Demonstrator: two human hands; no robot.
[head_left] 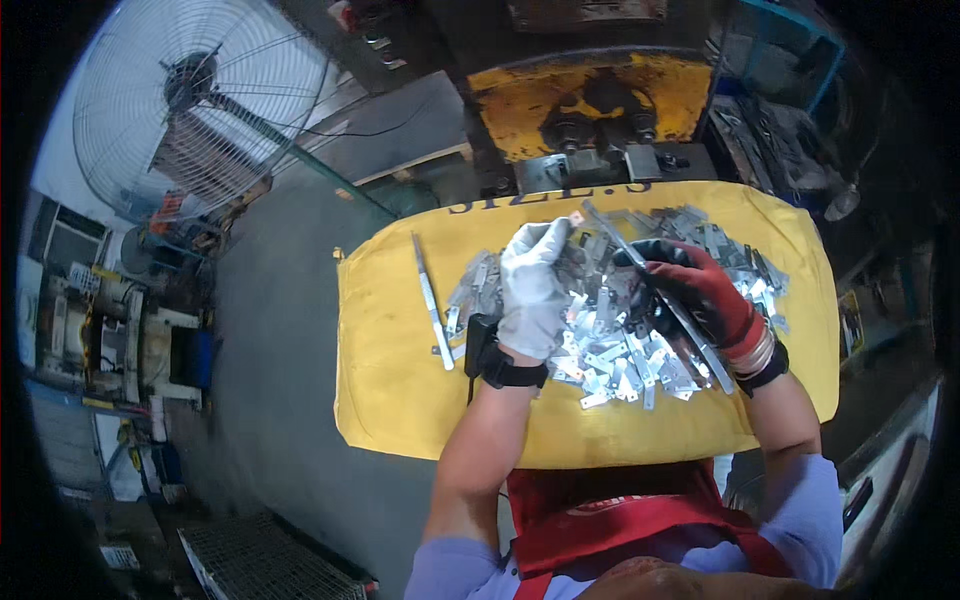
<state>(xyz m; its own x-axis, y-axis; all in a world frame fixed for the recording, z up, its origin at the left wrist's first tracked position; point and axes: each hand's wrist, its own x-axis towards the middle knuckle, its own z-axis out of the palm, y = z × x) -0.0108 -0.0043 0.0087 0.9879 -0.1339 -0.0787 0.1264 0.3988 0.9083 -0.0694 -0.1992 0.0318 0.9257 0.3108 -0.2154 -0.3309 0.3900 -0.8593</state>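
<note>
My left hand (532, 285), in a white glove, is closed with thumb and fingertips pinched on a small metal plate (576, 218). The plate is close to the upper end of a long narrow metal bar (690, 325); I cannot tell whether they touch. My right hand (700, 290), in a red and black glove, grips that bar, which slants from the upper left down to the right wrist. Beneath both hands spreads a loose heap of small flat metal plates with holes (625, 365). A similar long bar (432, 305) lies left of the heap.
A yellow cloth (390, 400) with dark lettering covers the work surface. Behind it stands a yellow machine (590, 100) with metal blocks at its front. At the far left are a large fan (190, 85) on a stand, and a wire basket (270, 555) lower down.
</note>
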